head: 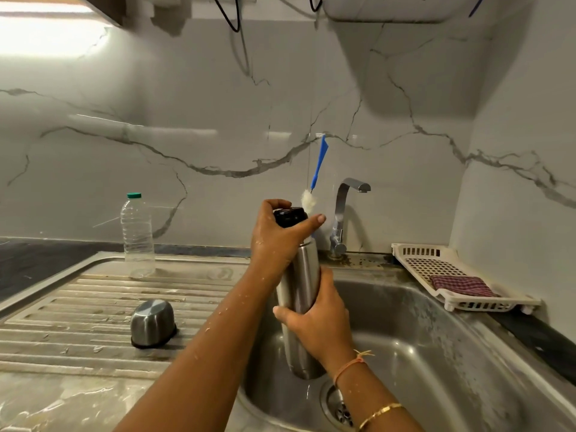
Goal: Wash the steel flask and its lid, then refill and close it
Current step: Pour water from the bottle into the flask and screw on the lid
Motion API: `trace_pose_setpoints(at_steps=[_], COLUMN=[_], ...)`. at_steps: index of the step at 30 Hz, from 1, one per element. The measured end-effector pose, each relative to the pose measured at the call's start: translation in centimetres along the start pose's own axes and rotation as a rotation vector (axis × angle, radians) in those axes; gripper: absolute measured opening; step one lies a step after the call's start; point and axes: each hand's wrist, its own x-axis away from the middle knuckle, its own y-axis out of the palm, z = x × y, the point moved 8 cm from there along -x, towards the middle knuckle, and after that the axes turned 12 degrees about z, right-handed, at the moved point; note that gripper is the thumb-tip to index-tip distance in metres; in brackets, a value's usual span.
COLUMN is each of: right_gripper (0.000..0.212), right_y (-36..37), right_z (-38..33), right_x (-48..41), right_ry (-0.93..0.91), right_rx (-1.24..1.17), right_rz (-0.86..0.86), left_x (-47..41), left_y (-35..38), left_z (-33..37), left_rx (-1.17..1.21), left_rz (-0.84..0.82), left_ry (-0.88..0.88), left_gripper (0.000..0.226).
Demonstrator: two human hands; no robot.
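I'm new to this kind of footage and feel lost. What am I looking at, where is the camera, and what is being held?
No machine here: these are a person's two bare hands, filmed by one camera worn on the head, looking down. The left hand grips the black stopper on top of a tall steel flask, while the right hand holds the flask's body over the steel sink. On the ribbed draining board a steel cup-shaped lid rests mouth down, with a clear plastic bottle with a green cap behind it. A blue-handled brush hangs on the wall near the steel tap. At the right, a white plastic tray holds a checked cloth.
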Motion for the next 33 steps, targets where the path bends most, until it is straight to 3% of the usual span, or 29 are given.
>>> trace_pose_setpoints(at_steps=[3, 7, 11, 14, 16, 19, 22, 25, 27, 30, 33], right_gripper=[0.087, 0.077, 0.074, 0.082, 0.086, 0.087, 0.088, 0.081, 0.077, 0.078, 0.083], right_y=[0.7, 1.4, 1.4, 0.2, -0.3, 0.1, 1.0, 0.8, 0.4, -1.3, -2.2], right_z=[0.1, -0.7, -0.9, -0.5, -0.4, -0.2, -1.1, -2.3, -2.3, -2.3, -3.1], right_x=[0.1, 0.4, 0.4, 0.1, 0.1, 0.0, 0.1, 0.2, -0.1, -0.3, 0.1], right_ry=[0.059, 0.049, 0.047, 0.028, -0.018, -0.019, 0.047, -0.006, -0.016, -0.054, -0.173], right_rx=[-0.194, -0.266, -0.229, 0.031, 0.219, 0.072, -0.295, -0.332, -0.307, -0.070, 0.199], right_rz=[-0.134, -0.287, -0.200, -0.001, 0.049, -0.060, -0.305, -0.336, -0.244, 0.005, 0.141], left_x=[-0.4, -0.9, -1.6, -1.1, -0.9, -0.8, -0.7, -0.9, -1.2, -1.1, -0.3], left_y=[-0.3, -0.7, -1.5, -1.0, -0.2, -0.5, -0.3, -1.4, -1.8, -1.6, -0.7], left_z=[-1.0, -2.0, -3.4, -2.2, -1.6, 0.0, 1.2, 2.0, 1.6, 1.2, 1.7], left_rx=[0.065, 0.412, 0.595, 0.393, 0.128, -0.046, 0.070, 0.247, 0.250, 0.014, -0.084], left_rz=[-0.134, -0.405, -0.358, -0.302, -0.233, -0.082, -0.329, -0.512, -0.488, -0.342, -0.086], left_ry=[-0.095, -0.268, -0.392, -0.342, -0.245, -0.110, -0.084, -0.103, -0.161, -0.212, -0.101], left_gripper=[0.053, 0.062, 0.100, 0.071, 0.071, 0.065, 0.059, 0.063, 0.070, 0.075, 0.069])
